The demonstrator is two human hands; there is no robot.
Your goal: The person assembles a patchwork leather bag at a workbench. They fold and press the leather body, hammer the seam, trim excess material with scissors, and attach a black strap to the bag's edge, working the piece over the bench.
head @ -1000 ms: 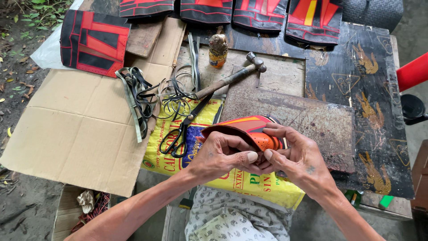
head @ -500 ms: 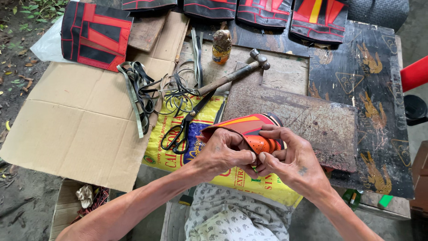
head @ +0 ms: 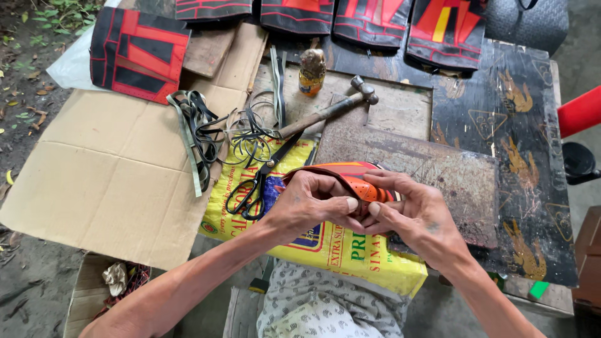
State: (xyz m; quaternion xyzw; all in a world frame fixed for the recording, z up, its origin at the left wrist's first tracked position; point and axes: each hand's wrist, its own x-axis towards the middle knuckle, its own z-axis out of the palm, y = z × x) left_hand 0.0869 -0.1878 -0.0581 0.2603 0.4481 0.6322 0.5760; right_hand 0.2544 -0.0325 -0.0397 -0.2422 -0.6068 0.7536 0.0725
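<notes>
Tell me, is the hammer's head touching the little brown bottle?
Apart. The head view shows bare board between the hammer head and the brown bottle.

Orange perforated piece (head: 362,188) with dark edging, curved, held above yellow sack

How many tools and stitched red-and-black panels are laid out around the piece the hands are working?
Left hand and right hand pinch one orange piece.
Red-and-black panels: 5
Hammer: 1
Scissors: 1
Bottle: 1
Total: 8
</notes>
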